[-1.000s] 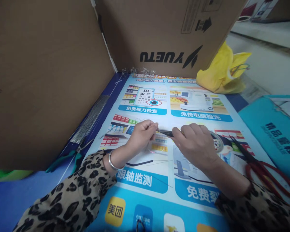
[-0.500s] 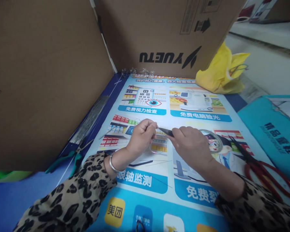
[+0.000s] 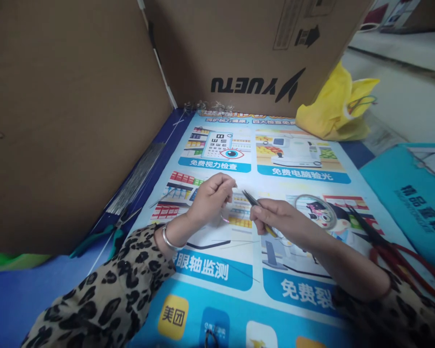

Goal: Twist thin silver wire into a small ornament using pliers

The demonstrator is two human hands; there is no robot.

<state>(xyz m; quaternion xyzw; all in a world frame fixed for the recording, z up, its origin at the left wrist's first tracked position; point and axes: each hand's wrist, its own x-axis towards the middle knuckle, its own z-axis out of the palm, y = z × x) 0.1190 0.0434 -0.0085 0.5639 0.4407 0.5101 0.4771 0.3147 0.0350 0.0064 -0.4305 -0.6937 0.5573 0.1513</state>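
My left hand (image 3: 213, 199) is closed in a pinch on a thin wire, whose end pokes up past the fingertips; a fine loop (image 3: 224, 218) hangs just below. My right hand (image 3: 275, 216) grips small pointed pliers (image 3: 252, 197), with a yellow handle end showing under the palm. The jaws point up and left, slightly parted, a short gap away from the left fingertips. Both hands are over a printed poster (image 3: 217, 166).
A bundle of straight wires (image 3: 136, 179) and teal-handled pliers (image 3: 116, 233) lie left. Red-handled scissors (image 3: 395, 256), a teal box (image 3: 416, 193) and a yellow bag (image 3: 329, 108) are right. Cardboard (image 3: 253, 48) stands behind, with small wire pieces (image 3: 213, 107) at its base.
The pliers in my right hand have come away from the left fingertips, turned, and their jaws have parted. My left hand has shifted slightly.
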